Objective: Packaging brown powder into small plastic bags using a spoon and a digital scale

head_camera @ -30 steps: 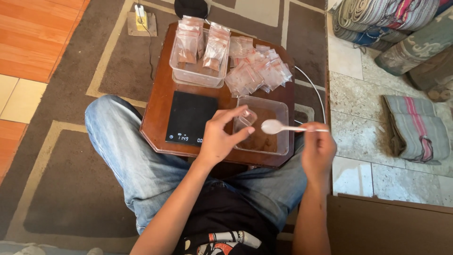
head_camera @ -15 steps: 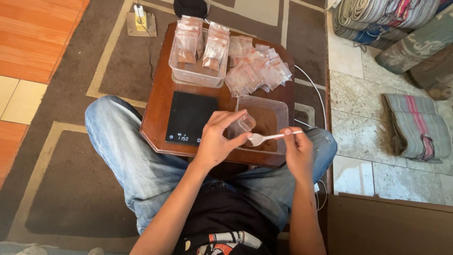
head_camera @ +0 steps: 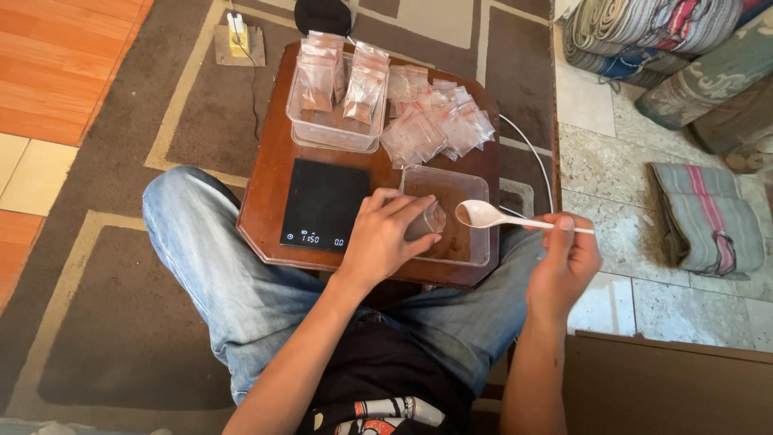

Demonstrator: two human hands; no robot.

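Setting: Brown patterned carpet [head_camera: 121, 322] is lying under a low wooden table [head_camera: 270, 201]; I am watching from above.
Around: black digital scale [head_camera: 324, 203] is sitting just left of the hands; loose packets [head_camera: 439, 129] are piling up behind.
Containers: rear clear tub [head_camera: 334, 133] is holding upright filled bags; near tray [head_camera: 467, 189] is holding brown powder.
Left hand [head_camera: 378, 242]: fingers are pinching a small clear bag [head_camera: 424, 221] over the tray.
Right hand [head_camera: 564, 270]: fingers are pinching a white spoon [head_camera: 491, 216], its bowl just beside the bag's mouth.
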